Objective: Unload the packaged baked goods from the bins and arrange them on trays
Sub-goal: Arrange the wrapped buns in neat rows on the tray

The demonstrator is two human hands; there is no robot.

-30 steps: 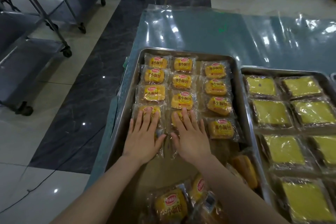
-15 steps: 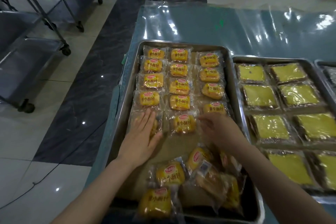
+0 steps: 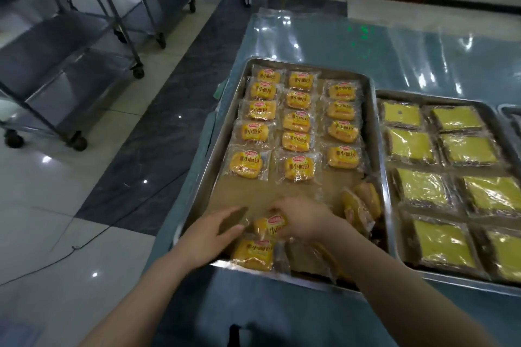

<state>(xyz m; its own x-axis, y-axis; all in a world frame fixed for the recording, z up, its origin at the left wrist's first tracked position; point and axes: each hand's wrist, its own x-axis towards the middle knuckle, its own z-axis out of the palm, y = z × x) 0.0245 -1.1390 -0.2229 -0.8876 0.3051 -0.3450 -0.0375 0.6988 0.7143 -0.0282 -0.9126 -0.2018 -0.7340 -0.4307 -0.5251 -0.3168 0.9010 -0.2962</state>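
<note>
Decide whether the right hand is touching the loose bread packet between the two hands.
Touching. The head view shows the right hand with its fingers curled onto the bread packet, with no gap visible.

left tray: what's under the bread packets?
Brown liner paper shows on the bare strip of the tray between the arranged packets and the loose pile. Beneath the packets, the left hand and the right hand gripping one packet, it is covered.

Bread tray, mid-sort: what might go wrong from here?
1. The front packet lies over the tray near rim; lifting its neighbour may tip it off.
2. The right hand pinches the top packet; others overlap it and may drag along.
</note>
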